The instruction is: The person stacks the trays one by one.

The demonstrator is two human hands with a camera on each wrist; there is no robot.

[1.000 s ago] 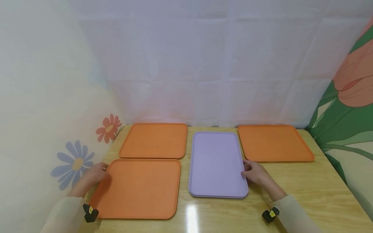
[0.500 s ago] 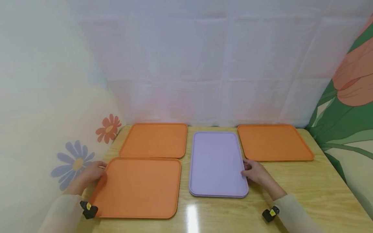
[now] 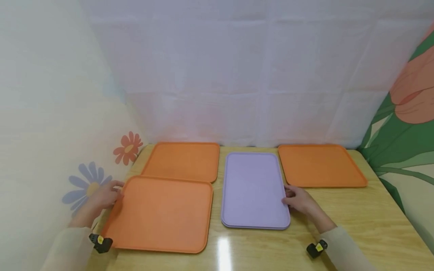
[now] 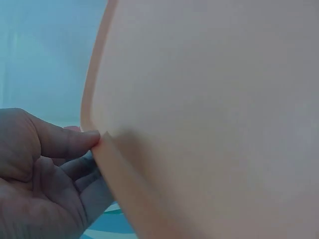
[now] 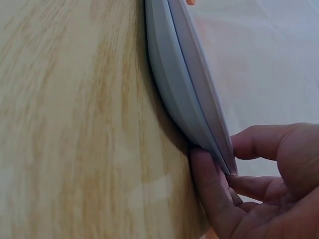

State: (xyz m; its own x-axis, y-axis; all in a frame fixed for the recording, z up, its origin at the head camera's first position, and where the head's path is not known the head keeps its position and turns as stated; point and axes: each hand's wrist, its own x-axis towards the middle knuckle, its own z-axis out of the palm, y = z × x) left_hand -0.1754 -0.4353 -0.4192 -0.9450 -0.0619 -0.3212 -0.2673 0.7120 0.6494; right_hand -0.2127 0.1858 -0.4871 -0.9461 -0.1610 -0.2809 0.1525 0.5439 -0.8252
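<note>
At the left, my left hand (image 3: 106, 195) pinches the left rim of the near orange tray (image 3: 159, 214). In the left wrist view the thumb of that hand (image 4: 45, 169) presses the rim from above, while other fingers lie below it. The tray's far edge overlaps the back left orange tray (image 3: 183, 162) in the head view. My right hand (image 3: 300, 199) holds the right edge of a stack of lavender trays (image 3: 254, 188). Seen from the right wrist, this hand (image 5: 264, 174) has its thumb at the upper tray's rim and a finger tucked under the stacked trays (image 5: 179, 84).
Another orange tray (image 3: 322, 165) lies at the back right of the wooden table (image 3: 366, 226). A white cloth (image 3: 217, 75) hangs behind the table. Walls with painted flowers stand close at the left (image 3: 91, 186) and right (image 3: 407, 143).
The left hand and the near orange tray have moved up and away, so the tray now covers the front edge of the one behind. The right hand and lavender trays stay in place.
</note>
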